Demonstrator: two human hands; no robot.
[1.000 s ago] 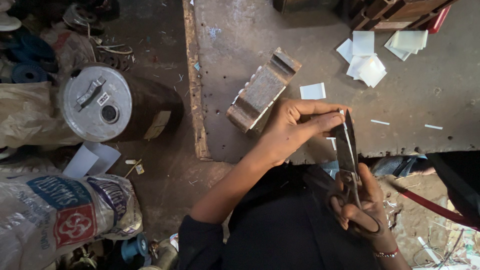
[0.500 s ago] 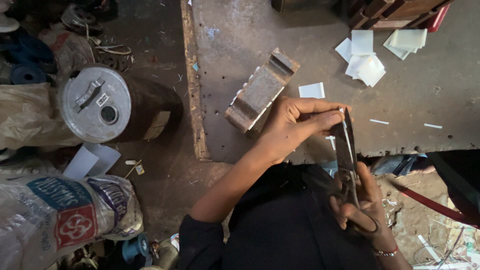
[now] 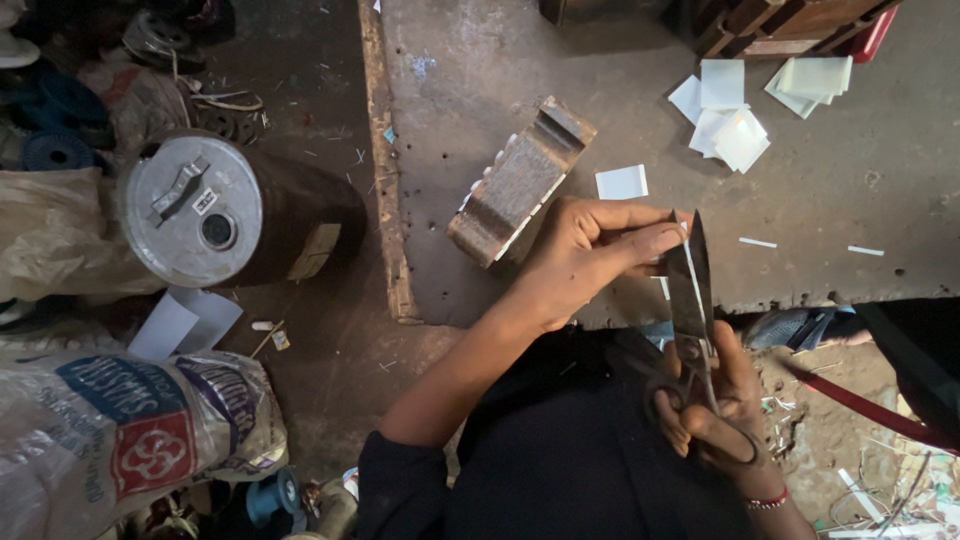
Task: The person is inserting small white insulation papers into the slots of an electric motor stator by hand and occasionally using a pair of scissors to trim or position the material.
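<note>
Both hands (image 3: 590, 255) unmoved, shears (image 3: 692, 290) still cutting white piece (image 3: 682, 232)

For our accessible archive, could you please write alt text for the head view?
Seen from above, a person's right hand works large shears along a thin white strip that the left hand pinches over a grey bench. A rusty metal block and white squares lie on the bench; a metal drum sits to the left.
</note>
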